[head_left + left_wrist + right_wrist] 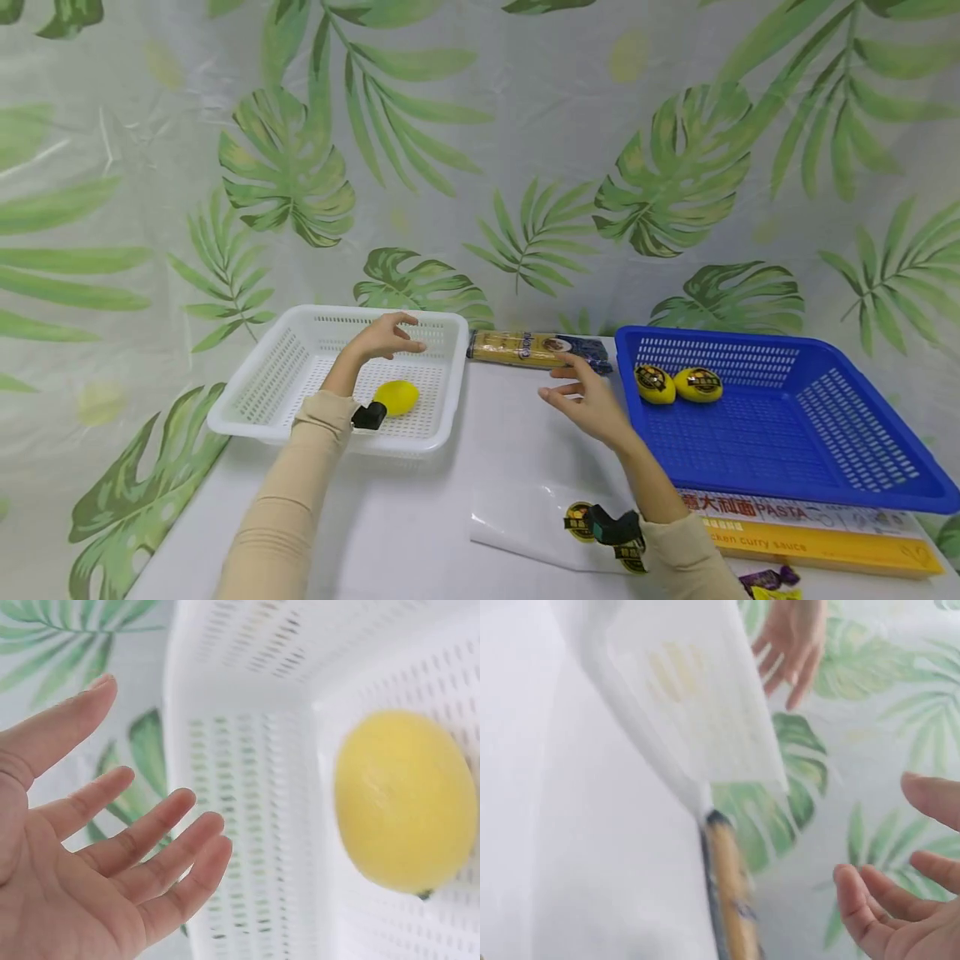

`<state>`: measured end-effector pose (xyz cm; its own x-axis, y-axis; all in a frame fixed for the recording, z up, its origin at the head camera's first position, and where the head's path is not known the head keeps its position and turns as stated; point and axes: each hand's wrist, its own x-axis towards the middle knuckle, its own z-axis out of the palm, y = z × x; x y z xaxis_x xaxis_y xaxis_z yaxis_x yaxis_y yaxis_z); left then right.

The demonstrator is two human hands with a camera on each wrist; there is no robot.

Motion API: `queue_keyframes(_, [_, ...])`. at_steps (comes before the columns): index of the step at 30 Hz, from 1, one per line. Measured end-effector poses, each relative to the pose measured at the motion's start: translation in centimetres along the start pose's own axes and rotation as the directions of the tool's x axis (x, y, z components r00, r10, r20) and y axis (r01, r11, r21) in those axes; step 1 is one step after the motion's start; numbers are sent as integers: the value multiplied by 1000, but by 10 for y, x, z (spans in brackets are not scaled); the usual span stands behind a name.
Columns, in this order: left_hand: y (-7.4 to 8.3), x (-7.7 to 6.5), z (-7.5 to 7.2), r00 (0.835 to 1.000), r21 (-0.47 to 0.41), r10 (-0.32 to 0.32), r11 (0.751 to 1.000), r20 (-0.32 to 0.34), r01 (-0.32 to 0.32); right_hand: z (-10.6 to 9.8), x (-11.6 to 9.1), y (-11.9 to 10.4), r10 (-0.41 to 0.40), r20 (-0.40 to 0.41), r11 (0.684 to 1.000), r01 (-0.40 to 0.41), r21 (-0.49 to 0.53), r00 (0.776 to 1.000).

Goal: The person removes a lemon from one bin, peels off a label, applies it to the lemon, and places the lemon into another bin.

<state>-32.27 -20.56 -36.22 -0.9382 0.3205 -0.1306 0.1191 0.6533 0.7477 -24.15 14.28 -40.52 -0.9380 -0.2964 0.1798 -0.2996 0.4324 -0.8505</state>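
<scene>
My left hand hovers over the white basket, fingers loosely spread and holding nothing. Below it a yellow lemon lies in that basket; in the left wrist view the lemon is apart from the fingertips. Between the two baskets, my right hand is raised above the white table with relaxed fingers and nothing in its grasp. It is nearest a yellow and dark-blue pasta packet at the back. Two lemons with black labels, one beside the other, sit in the blue basket.
A clear plastic bag with black round stickers lies at the front, partly under my right forearm. In front of the blue basket are a pasta package and a yellow chicken curry sauce box. Small purple-wrapped candy is nearby. A leaf-print sheet hangs behind.
</scene>
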Motion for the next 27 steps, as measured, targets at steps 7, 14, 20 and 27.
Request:
queue_keyframes(7, [-24, 16, -1, 973, 31, -220, 975, 74, 218, 54, 23, -5, 92, 59, 977, -101, 189, 994])
queue_keyframes(14, [-47, 26, 3, 908, 79, -363, 932, 211, 354, 88, 24, -22, 44, 160, 956, -88, 280, 986])
queue_keyframes(20, [-52, 23, 16, 862, 9, -446, 889, 240, 457, 100, 17, -39, -10, 225, 956, -56, 287, 974])
queue_keyframes(27, [-58, 21, 19, 820, 24, -480, 867, 311, 498, 110, 16, -39, -36, 198, 948, -30, 317, 980])
